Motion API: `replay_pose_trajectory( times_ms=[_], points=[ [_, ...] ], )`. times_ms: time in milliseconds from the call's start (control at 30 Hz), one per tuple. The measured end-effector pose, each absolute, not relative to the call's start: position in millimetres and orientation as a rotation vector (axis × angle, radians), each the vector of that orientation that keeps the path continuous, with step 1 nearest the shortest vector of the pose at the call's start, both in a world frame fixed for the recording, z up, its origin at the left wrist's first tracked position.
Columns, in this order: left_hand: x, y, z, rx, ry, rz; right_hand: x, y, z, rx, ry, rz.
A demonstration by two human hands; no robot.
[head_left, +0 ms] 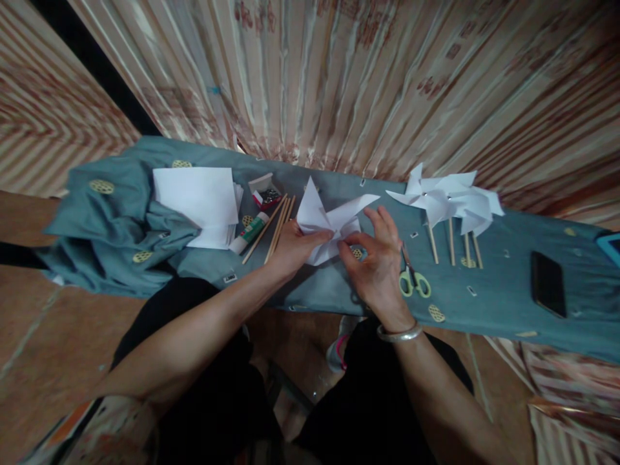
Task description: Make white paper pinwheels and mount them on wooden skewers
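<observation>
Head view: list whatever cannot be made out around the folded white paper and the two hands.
- Centre of the paper pinwheel: hidden by the fingers of the left hand and right hand.
- Small box: contents too small and dark to tell.
- Glue tube: label too small to read.
- Scissors: blades partly behind the right hand.
- Blue object: cut off by the right edge.

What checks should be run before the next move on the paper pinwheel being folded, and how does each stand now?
1. Left hand grips the paper pinwheel: ok.
2. Right hand pinches its centre: ok.
3. Wooden sticks lie beside the left hand: ok.
4. Scissors lie flat, right of the right hand: ok.
5. Centre pinned or glued: cannot tell.
6. Finished pinwheels apart from the work: ok.
</observation>
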State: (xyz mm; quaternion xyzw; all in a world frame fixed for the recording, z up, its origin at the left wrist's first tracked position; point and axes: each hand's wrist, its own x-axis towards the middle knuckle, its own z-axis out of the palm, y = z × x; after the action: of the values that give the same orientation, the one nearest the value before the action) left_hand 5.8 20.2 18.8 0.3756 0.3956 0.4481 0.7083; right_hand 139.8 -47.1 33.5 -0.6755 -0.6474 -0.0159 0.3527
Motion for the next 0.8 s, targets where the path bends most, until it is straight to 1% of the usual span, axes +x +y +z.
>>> replay_pose_trajectory(
  times_ms=[267, 800],
  points=[
    [7.4, 19.8, 20.2, 0.834, 0.875, 1.014, 138.8, -46.7, 30.9, -1.734, -1.688, -0.102],
    [6.4, 21.9, 16.2, 0.894, 0.94, 0.999, 138.1, -47.1, 31.7, -1.762, -1.682, -0.074]
  ],
)
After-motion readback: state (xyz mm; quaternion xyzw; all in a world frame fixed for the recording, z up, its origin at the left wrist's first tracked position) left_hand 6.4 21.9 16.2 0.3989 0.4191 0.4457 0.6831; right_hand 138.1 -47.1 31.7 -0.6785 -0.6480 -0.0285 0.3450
